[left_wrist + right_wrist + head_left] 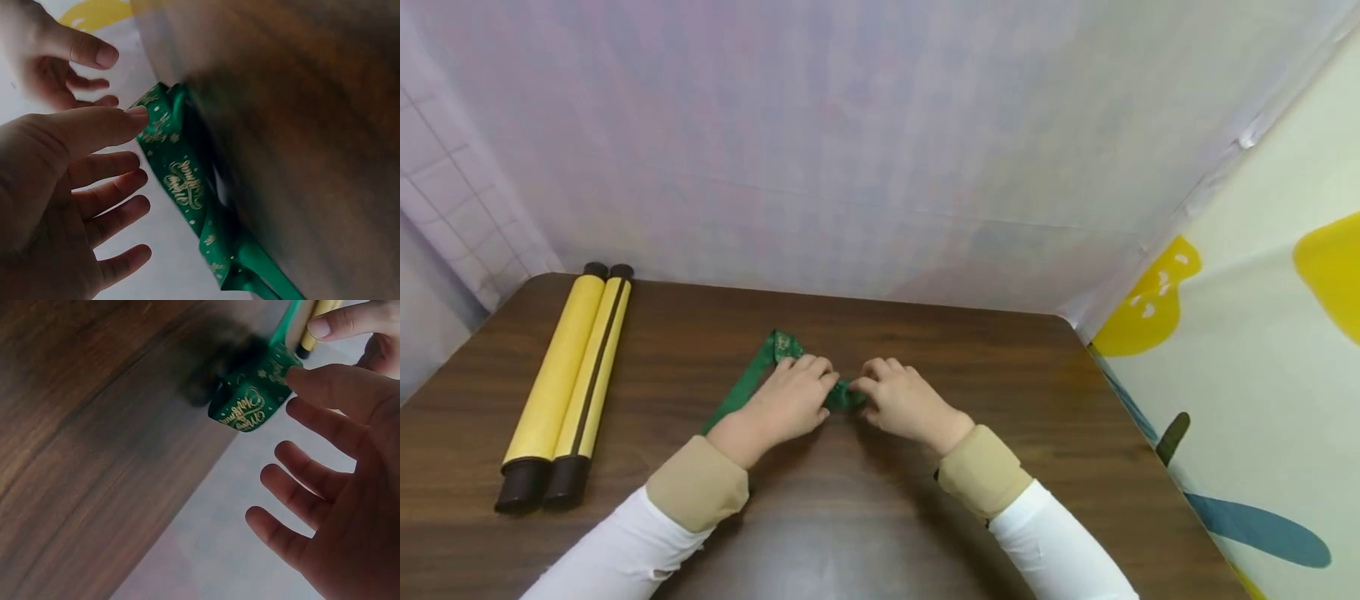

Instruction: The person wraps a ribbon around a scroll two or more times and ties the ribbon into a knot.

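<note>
A green ribbon (745,392) with gold lettering and small star prints lies folded on the brown table, its tail running out under my left wrist. My left hand (793,392) pinches it near the fold, thumb tip on the edge of the printed stretch (181,181) in the left wrist view. Facing it, my right hand (910,404) pinches the short end between thumb and index finger. In the right wrist view a looped part of the ribbon (250,406) stands up beside the right thumb, while the other three fingers spread loosely.
Two yellow tubes (557,375) with dark end caps lie side by side on the left of the wooden table (1075,467). A pale curtain (850,167) hangs behind the table's far edge. On the right is a cloth with yellow and blue shapes (1262,525).
</note>
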The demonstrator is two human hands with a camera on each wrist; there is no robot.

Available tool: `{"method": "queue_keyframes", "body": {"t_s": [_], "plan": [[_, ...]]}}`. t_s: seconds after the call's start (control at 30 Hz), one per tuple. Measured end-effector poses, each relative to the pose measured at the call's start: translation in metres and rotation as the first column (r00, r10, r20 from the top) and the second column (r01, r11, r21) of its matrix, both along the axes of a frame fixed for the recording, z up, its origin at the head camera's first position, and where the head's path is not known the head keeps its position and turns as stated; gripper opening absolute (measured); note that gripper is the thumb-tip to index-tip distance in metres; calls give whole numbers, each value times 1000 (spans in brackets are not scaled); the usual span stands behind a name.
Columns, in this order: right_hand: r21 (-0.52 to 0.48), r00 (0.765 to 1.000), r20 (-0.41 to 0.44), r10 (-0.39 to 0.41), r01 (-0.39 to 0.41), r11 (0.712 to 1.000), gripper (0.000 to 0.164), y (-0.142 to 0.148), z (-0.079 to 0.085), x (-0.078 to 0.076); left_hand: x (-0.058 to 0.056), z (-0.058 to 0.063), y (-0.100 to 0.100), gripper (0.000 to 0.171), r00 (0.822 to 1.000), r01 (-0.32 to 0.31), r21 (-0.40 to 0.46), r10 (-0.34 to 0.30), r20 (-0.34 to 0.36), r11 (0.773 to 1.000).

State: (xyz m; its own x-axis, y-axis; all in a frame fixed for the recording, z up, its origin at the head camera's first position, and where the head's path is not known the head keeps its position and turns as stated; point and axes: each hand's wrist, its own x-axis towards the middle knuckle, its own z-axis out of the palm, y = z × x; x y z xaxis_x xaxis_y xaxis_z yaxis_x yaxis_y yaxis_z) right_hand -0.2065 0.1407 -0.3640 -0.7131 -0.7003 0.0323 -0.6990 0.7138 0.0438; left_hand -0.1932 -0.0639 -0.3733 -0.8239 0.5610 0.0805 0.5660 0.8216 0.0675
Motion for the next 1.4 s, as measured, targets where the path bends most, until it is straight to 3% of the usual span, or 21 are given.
{"method": "queue_keyframes", "body": {"t_s": [0.3,0.4,0.47,0.57,0.67,0.83,0.9,0.93,1.0,1.07,1.13,1.17,1.23,1.33,1.4], "plan": [[-21,999,38,12,-11,1000,24,-7,-6,-7,-6,-10,2,16,1000,29,37,-29,8,999],[-56,996,90,6,-1,998,16,-7,-7,-9,-8,-9,1,11,997,43,103,-50,63,994],[-117,986,169,-6,26,993,12,-5,-4,-8,-8,-4,0,8,988,37,194,-65,142,980],[-276,928,372,-14,125,953,11,0,3,-8,-8,7,-2,9,959,-7,337,-89,269,942],[-427,837,546,23,255,868,13,6,10,-9,-7,16,-4,25,924,-71,429,-103,369,901],[-544,724,677,136,368,754,27,16,17,-5,-1,21,-7,34,900,-103,490,-128,416,865],[-559,679,711,182,389,733,38,19,21,-1,1,22,-7,36,885,-125,508,-136,446,852],[-560,665,721,196,393,729,42,19,22,2,2,23,-8,37,869,-144,514,-140,475,846],[-551,683,706,186,365,751,53,18,25,9,4,26,-9,41,843,-165,526,-158,514,834],[-554,745,641,184,283,783,55,16,28,15,4,30,-10,48,821,-176,537,-178,543,825],[-547,819,552,156,215,809,46,14,30,19,5,36,-12,56,811,-163,532,-194,551,831],[-542,852,504,139,187,819,39,14,31,20,6,40,-13,59,815,-148,526,-198,545,838],[-541,893,434,119,153,827,25,15,35,22,8,47,-15,57,833,-115,504,-194,519,856],[-537,916,394,69,169,826,21,22,44,21,12,57,-19,42,881,-58,463,-173,441,884],[-533,925,379,41,182,826,24,29,51,21,15,62,-23,35,904,-31,454,-168,393,890]]}}
